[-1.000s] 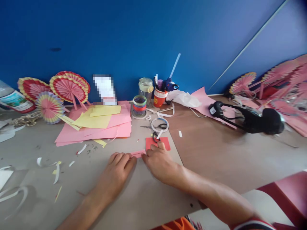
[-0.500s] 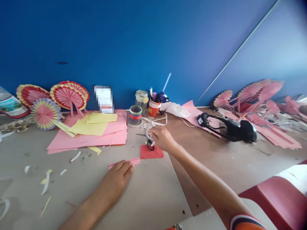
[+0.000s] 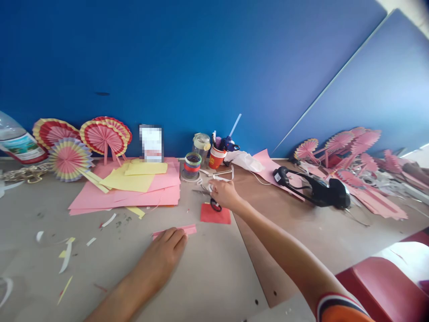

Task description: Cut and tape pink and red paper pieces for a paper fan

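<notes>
My left hand [image 3: 169, 250] lies on the table with its fingers bent over a folded pink paper strip [image 3: 191, 229], pressing it down. The strip's middle is hidden beneath the fingers. Farther forward, my right hand [image 3: 225, 193] is closed at a roll of white tape [image 3: 209, 188], most of which the fingers cover. Scissors with black handles [image 3: 216, 205] lie just under that hand, blades pointing left. Below them is a small red paper piece [image 3: 216, 215], flat on the table.
Pink sheets [image 3: 161, 197] with yellow paper [image 3: 134, 179] on top lie at left, near paper fans [image 3: 103, 138]. Behind stand a red cup [image 3: 217, 158] of tools and a jar [image 3: 201, 145]. A black strapped device [image 3: 318, 190] and more pink fans [image 3: 342, 141] are at right.
My right fingers have closed in over the white tape roll, hiding more of it. My left hand stays on the pink strip. The camera view has shifted slightly.
</notes>
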{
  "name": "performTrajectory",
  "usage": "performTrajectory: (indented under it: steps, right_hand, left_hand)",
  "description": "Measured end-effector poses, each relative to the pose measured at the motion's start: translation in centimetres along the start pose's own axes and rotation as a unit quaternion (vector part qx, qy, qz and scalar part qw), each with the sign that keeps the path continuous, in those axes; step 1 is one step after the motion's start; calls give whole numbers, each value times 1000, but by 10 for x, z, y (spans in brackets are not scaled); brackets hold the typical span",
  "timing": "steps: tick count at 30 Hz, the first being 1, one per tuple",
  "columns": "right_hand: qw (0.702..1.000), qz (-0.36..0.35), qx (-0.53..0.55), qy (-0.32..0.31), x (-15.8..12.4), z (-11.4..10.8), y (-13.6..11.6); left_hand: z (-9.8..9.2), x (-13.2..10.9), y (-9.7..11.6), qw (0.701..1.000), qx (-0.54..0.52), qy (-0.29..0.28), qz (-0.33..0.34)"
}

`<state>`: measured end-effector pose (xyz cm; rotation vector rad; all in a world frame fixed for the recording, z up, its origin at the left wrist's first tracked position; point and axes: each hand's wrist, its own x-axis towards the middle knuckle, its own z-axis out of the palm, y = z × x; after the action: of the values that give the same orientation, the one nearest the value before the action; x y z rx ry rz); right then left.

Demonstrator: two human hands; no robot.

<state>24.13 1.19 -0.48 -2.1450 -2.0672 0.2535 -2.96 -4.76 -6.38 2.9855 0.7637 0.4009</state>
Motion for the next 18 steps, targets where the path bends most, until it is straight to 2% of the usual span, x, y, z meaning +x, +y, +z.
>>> performTrajectory:
  steps: [5, 10, 14, 18]
  right_hand:
    - [997, 11, 70, 20, 2, -16, 23]
    - [994, -16, 106, 15, -3, -7, 16]
    - [997, -1, 71, 41, 3, -5, 14]
    - [997, 42, -11, 63, 32, -14, 29]
  left_hand:
    - [2, -2, -2, 1000, -24, -17, -4]
    - [3, -2, -2, 1000, -18, -13, -5]
    - [0, 0, -1, 1000, -13, -9, -6]
    - [0, 1, -2, 1000, -13, -11, 1]
